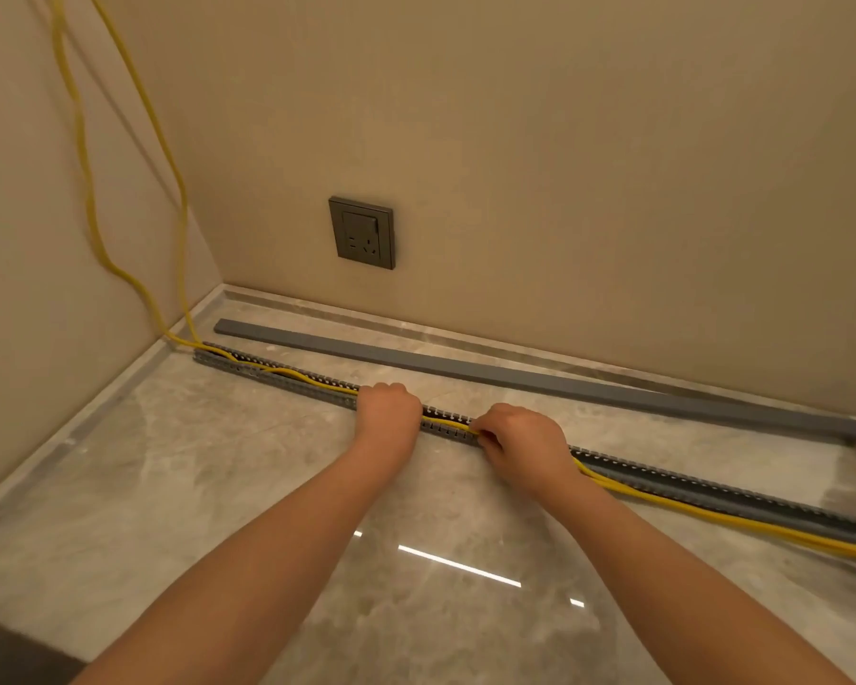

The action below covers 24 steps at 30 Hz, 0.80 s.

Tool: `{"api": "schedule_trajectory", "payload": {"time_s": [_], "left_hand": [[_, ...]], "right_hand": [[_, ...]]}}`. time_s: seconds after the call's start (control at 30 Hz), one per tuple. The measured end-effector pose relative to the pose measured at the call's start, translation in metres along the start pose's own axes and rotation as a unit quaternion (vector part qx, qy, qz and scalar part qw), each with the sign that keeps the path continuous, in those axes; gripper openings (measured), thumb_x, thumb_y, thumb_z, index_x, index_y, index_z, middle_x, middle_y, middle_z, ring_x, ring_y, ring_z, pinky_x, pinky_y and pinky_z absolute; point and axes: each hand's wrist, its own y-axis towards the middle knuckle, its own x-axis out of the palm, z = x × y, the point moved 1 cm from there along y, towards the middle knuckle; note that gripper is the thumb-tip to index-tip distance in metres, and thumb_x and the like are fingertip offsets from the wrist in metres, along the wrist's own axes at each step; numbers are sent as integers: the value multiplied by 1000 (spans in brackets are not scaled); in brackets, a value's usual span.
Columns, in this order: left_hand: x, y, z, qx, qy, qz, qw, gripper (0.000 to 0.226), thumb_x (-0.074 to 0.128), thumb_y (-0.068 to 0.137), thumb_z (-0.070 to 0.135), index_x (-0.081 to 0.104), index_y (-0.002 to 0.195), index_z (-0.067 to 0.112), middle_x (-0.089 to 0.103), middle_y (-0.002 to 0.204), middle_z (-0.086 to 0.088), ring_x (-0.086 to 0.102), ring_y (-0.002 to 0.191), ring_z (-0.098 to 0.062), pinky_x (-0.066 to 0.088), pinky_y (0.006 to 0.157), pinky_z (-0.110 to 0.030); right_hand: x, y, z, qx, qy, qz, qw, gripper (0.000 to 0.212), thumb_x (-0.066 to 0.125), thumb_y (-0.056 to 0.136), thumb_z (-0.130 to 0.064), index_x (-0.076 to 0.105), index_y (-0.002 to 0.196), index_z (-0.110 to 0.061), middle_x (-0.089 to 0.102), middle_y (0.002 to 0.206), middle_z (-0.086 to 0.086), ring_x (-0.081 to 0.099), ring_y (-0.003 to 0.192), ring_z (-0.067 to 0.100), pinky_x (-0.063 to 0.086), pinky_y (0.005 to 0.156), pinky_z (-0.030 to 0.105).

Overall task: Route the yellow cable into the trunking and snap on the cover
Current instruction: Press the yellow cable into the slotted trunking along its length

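Observation:
A long grey slotted trunking [712, 491] lies open on the marble floor, running from the left corner to the right edge. The yellow cable [712, 516] comes down the left wall, lies inside the trunking on the left stretch, and runs outside along its front side to the right. My left hand [389, 412] is closed and presses down on the trunking and the cable in it. My right hand [520, 444] pinches the cable at the trunking's near wall. The grey cover strip [465, 363] lies loose on the floor behind the trunking, near the wall.
A dark grey wall socket [363, 232] sits above the stone skirting [416, 321]. Two walls meet in the corner at left. The glossy floor [218, 487] reflects ceiling lights. Something dark shows at the bottom left corner.

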Motion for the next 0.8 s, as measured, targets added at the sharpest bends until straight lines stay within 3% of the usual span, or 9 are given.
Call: {"api": "schedule_trajectory", "payload": {"time_s": [0.1, 0.27, 0.5, 0.6, 0.67, 0.8], "left_hand": [[-1, -2, 5, -13, 0, -1, 1000, 22, 50, 91, 8, 63, 107, 17, 61, 106, -4, 59, 97, -23, 40, 79, -32], [1, -8, 11, -37, 4, 2, 999, 22, 51, 90, 12, 65, 106, 18, 62, 104, -3, 60, 96, -23, 41, 89, -35], [-1, -9, 19, -74, -17, -5, 997, 30, 49, 90, 28, 63, 115, 18, 58, 116, -7, 55, 109, -26, 36, 101, -39], [-1, -15, 32, -57, -92, 43, 993, 26, 53, 87, 22, 64, 110, 14, 57, 112, -6, 54, 107, -25, 42, 90, -35], [2, -22, 39, -51, -156, 71, 984, 26, 54, 86, 19, 64, 109, 13, 56, 111, -4, 53, 106, -23, 45, 82, -34], [8, -35, 39, -68, -222, 122, 965, 31, 60, 83, 28, 60, 113, 19, 56, 112, 3, 53, 104, -18, 47, 79, -31]], "right_hand": [[-3, 0, 4, 4, 30, -2, 1000, 27, 47, 94, -17, 68, 110, -25, 67, 103, 0, 61, 91, 24, 47, 67, 32], [-4, 6, 3, -29, -59, -3, 998, 26, 55, 86, -7, 70, 104, -18, 56, 100, 3, 50, 98, 26, 34, 58, 31], [-3, 7, 5, -42, -49, -55, 996, 27, 54, 84, -9, 70, 105, -17, 59, 95, 6, 56, 89, 28, 41, 61, 31], [-6, 8, 7, -22, -36, -59, 997, 30, 53, 82, -7, 71, 103, -20, 67, 92, 6, 60, 84, 29, 43, 61, 32], [-7, 5, 16, 13, 35, -26, 999, 32, 54, 83, -10, 71, 106, -23, 72, 94, 4, 62, 88, 28, 49, 68, 33], [-3, -3, 28, 53, 134, 9, 990, 16, 63, 85, -21, 66, 100, -24, 71, 93, -2, 61, 85, 20, 51, 70, 32]]}}
